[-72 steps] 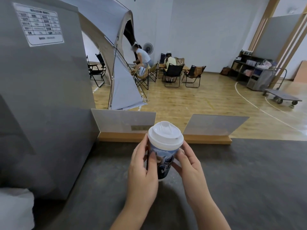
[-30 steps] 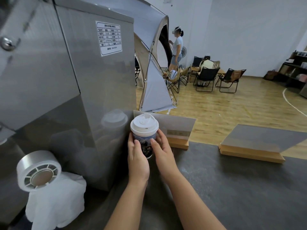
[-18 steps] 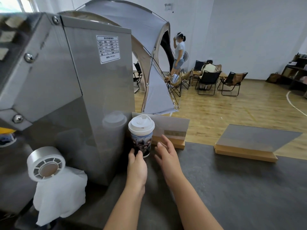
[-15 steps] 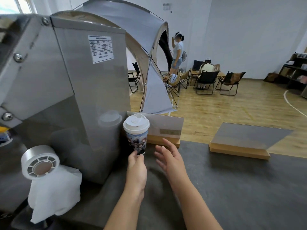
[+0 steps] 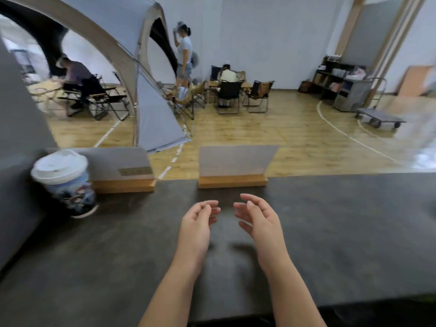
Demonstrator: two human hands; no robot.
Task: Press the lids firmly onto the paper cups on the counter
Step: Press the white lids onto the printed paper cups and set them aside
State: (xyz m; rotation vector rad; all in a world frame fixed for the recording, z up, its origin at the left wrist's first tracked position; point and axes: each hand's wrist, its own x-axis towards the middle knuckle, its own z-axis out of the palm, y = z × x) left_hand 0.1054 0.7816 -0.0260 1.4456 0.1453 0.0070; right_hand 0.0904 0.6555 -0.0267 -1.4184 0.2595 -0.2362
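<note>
A paper cup [image 5: 72, 194] with a blue printed picture stands upright at the far left of the dark counter [image 5: 330, 232], close to the steel machine. A white domed lid [image 5: 59, 166] sits on its top. My left hand [image 5: 197, 226] and my right hand [image 5: 257, 223] hover side by side over the middle of the counter, well to the right of the cup. Both hands hold nothing, fingers loosely curled and apart, palms facing each other.
A grey steel machine [image 5: 16, 128] fills the left edge. Two sign holders on wooden bases [image 5: 232, 181] [image 5: 123, 186] stand along the counter's far edge. Beyond are a wooden floor, a tent, folding chairs and several people.
Both hands let go of the lidded cup beside the machine and drew back to the right, over the counter's middle. The view swung right, so the cup now sits at far left.
</note>
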